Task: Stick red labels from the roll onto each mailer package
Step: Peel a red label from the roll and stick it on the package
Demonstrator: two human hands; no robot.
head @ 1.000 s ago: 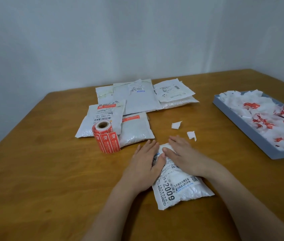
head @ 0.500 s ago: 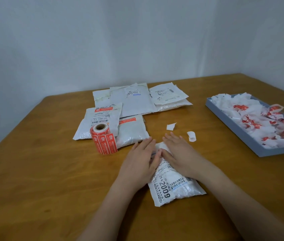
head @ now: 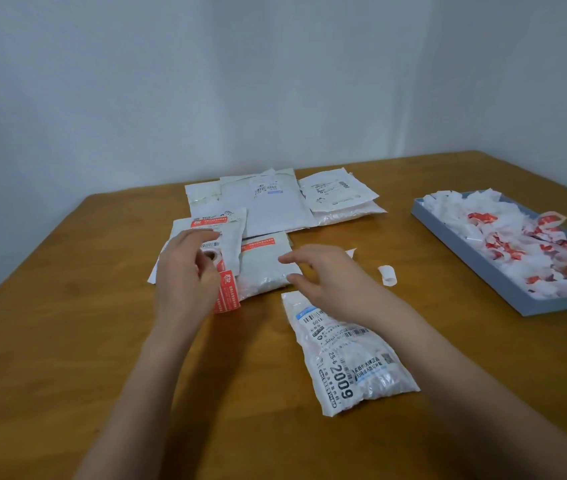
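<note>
Label roll (head: 228,292) stands on the desk (head: 67,341), mostly hidden behind the left hand (head: 185,275); only the red printed side and part of the cardboard core show. Left fingers (head: 202,233) are loosely curled and spread just over the roll; cannot tell if they touch it, nothing visibly gripped. Right hand (head: 327,275) hovers to the right of the roll, fingers (head: 287,259) relaxed, apart, pointing left toward the left hand, holding nothing.

Nearest mailer (head: 348,358) lies flat on the desk under and just behind the right wrist, shipping label with "2009" face up, no red label visible on it.

Just beyond the left fingers: mailer with a red label (head: 206,233) along its top edge, partly covered by the hand. Just beyond the right fingers: second mailer with a red label (head: 264,261). Further past both hands: pile of white mailers (head: 275,202), overlapping, red labels not visible on them.

Right of the right fingers: small curled backing scrap (head: 387,274) on the desk, another scrap (head: 350,252) peeking out just past the hand. Well apart to the right: grey tray (head: 476,268) full of white and red paper scraps (head: 504,244).
</note>
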